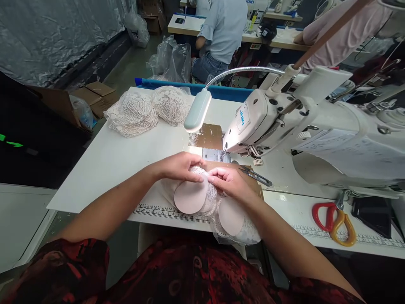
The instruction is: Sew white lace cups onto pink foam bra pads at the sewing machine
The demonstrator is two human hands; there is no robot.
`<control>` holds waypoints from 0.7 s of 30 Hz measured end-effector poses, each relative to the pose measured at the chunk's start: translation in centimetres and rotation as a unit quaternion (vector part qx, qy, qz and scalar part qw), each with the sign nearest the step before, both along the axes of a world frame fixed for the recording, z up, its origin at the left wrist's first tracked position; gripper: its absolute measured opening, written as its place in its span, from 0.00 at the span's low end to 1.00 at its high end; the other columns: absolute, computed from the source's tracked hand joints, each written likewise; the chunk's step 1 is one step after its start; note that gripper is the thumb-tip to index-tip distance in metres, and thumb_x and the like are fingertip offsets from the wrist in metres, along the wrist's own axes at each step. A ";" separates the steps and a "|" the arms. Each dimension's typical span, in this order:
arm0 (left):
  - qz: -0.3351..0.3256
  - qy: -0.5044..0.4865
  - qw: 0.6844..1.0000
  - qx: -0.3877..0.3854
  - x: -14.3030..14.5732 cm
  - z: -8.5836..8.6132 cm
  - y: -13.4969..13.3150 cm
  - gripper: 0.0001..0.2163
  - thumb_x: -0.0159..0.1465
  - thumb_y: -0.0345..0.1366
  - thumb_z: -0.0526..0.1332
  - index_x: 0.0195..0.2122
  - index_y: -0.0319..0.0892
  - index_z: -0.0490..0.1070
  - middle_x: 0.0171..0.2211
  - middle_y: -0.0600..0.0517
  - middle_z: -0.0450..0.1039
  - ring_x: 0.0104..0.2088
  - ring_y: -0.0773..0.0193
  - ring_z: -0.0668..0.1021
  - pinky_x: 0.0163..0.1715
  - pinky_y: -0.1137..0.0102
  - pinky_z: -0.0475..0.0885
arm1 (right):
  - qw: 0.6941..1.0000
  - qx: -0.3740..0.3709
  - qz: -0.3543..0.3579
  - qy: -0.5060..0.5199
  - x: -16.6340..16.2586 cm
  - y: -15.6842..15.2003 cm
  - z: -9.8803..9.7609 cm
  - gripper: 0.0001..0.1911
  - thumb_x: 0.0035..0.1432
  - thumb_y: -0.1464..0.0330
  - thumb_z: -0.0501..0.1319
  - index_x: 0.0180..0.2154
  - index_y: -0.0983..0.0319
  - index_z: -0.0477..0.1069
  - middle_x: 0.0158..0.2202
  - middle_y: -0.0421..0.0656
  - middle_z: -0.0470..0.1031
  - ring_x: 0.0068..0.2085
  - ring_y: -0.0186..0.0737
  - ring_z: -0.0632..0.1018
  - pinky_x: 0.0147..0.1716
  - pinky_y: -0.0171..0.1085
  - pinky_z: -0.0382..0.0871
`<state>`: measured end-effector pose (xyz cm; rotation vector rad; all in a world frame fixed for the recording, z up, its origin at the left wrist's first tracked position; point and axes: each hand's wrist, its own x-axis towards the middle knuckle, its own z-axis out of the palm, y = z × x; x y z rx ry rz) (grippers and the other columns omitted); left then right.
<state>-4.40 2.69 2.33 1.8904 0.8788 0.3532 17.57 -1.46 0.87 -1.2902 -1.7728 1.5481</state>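
A pale lace bra (211, 202) lies at the table's front edge, with two smooth, light pink round cup pads showing. The left cup pad (190, 197) is under my left hand (182, 166), whose thumb presses on its upper edge while the fingers curl behind the lace. My right hand (229, 181) pinches the lace at that pad's upper right edge, thumb against forefinger. The other cup pad (231, 215) rests below my right wrist, partly hanging over the edge. Both hands are just in front of the needle area of the sewing machine (253, 122).
Lace bra cups (172, 105) are piled at the back left. A lamp (198, 110) hangs over the work. Thread snips (256, 175) lie right of my hands; scissors (335, 219) with red and yellow handles lie further right. A ruler strip (167, 212) runs along the front edge. Co-workers sit beyond.
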 end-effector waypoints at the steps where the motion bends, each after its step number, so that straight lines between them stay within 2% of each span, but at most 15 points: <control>1: -0.014 0.013 1.000 -0.017 0.3 -0.2 -0.1 0.13 0.55 0.40 0.64 0.39 0.39 0.73 0.35 0.51 0.73 0.34 0.64 0.74 0.33 0.72 0.67 | 0.998 0.044 -0.002 -0.042 0.9 -0.1 0.4 0.15 0.57 0.59 0.57 0.39 0.62 0.73 0.29 0.41 0.74 0.27 0.35 0.72 0.25 0.35 0.65; 3: 0.000 0.013 0.998 -0.068 0.7 -0.8 -0.3 0.08 0.56 0.38 0.62 0.32 0.38 0.73 0.29 0.53 0.71 0.29 0.67 0.72 0.27 0.74 0.66 | 0.972 0.151 -0.032 -0.179 3.3 -0.3 0.9 0.17 0.58 0.62 0.56 0.47 0.61 0.72 0.37 0.45 0.77 0.32 0.40 0.76 0.31 0.38 0.68; 5: 0.033 -0.023 0.990 -0.133 0.8 -1.4 -0.4 0.08 0.56 0.38 0.63 0.30 0.38 0.72 0.28 0.53 0.71 0.29 0.67 0.73 0.27 0.75 0.66 | 0.892 0.250 -0.064 -0.372 6.1 -0.4 0.8 0.19 0.59 0.65 0.55 0.50 0.64 0.70 0.40 0.49 0.76 0.34 0.45 0.76 0.32 0.42 0.68; 6: 0.045 -0.045 0.984 -0.167 0.7 -1.5 -0.4 0.08 0.56 0.38 0.64 0.30 0.38 0.71 0.29 0.53 0.71 0.29 0.67 0.73 0.27 0.74 0.67 | 0.853 0.275 -0.052 -0.440 7.4 -0.4 0.6 0.19 0.58 0.68 0.54 0.50 0.66 0.70 0.43 0.52 0.75 0.39 0.50 0.76 0.34 0.43 0.69; 8: 0.059 -0.077 0.970 -0.224 0.6 -1.7 -0.3 0.09 0.55 0.39 0.65 0.31 0.38 0.71 0.29 0.52 0.72 0.29 0.66 0.74 0.28 0.73 0.69 | 0.798 0.300 -0.022 -0.522 9.3 -0.4 -0.2 0.20 0.57 0.74 0.52 0.50 0.69 0.69 0.47 0.55 0.74 0.45 0.54 0.74 0.38 0.45 0.69; 9: 0.063 -0.085 0.964 -0.244 0.5 -1.7 -0.3 0.10 0.55 0.39 0.66 0.32 0.37 0.72 0.29 0.52 0.72 0.29 0.66 0.74 0.28 0.73 0.70 | 0.780 0.305 -0.007 -0.546 9.9 -0.3 -0.6 0.20 0.56 0.76 0.52 0.51 0.70 0.69 0.47 0.56 0.73 0.46 0.54 0.74 0.38 0.44 0.69; 12: 0.074 -0.084 0.956 -0.273 0.6 -1.6 -0.3 0.11 0.54 0.39 0.68 0.34 0.37 0.74 0.30 0.50 0.74 0.30 0.65 0.76 0.29 0.72 0.71 | 0.756 0.292 0.017 -0.586 10.2 -0.2 -1.2 0.22 0.55 0.78 0.51 0.52 0.70 0.67 0.43 0.57 0.73 0.40 0.51 0.75 0.33 0.42 0.68; 14: 0.084 -0.082 0.954 -0.275 0.6 -1.6 -0.4 0.11 0.53 0.39 0.68 0.34 0.37 0.75 0.30 0.50 0.75 0.30 0.64 0.76 0.29 0.71 0.72 | 0.762 0.269 0.012 -0.589 9.7 -0.2 -1.2 0.23 0.55 0.78 0.51 0.53 0.70 0.66 0.42 0.56 0.74 0.35 0.47 0.76 0.28 0.40 0.67; 15: 0.090 -0.084 0.954 -0.275 0.6 -1.5 -0.5 0.11 0.54 0.39 0.68 0.34 0.37 0.76 0.30 0.49 0.76 0.30 0.64 0.77 0.30 0.71 0.72 | 0.775 0.260 0.004 -0.575 9.4 -0.3 -1.1 0.24 0.56 0.77 0.50 0.54 0.69 0.66 0.42 0.55 0.75 0.34 0.47 0.77 0.27 0.40 0.67; 17: 0.102 -0.097 0.950 -0.280 0.6 -1.5 -0.7 0.11 0.54 0.38 0.68 0.34 0.37 0.77 0.31 0.49 0.76 0.31 0.64 0.77 0.30 0.71 0.72 | 0.821 0.262 -0.015 -0.506 8.5 -0.6 -0.7 0.24 0.58 0.75 0.50 0.56 0.64 0.66 0.45 0.51 0.76 0.37 0.47 0.78 0.30 0.40 0.70; 19: 0.110 -0.116 0.944 -0.289 0.6 -1.6 -0.8 0.10 0.54 0.38 0.68 0.35 0.38 0.77 0.31 0.49 0.77 0.31 0.64 0.77 0.31 0.70 0.73 | 0.882 0.269 -0.018 -0.386 7.3 -1.1 -0.3 0.23 0.62 0.70 0.49 0.57 0.59 0.65 0.50 0.46 0.75 0.46 0.47 0.77 0.39 0.42 0.72; 21: 0.113 -0.132 0.941 -0.291 0.6 -1.6 -0.9 0.10 0.55 0.38 0.68 0.36 0.38 0.78 0.32 0.49 0.77 0.32 0.64 0.77 0.32 0.71 0.72 | 0.929 0.260 -0.015 -0.262 5.8 -1.4 0.0 0.21 0.65 0.64 0.48 0.57 0.56 0.65 0.54 0.43 0.73 0.53 0.46 0.74 0.49 0.45 0.69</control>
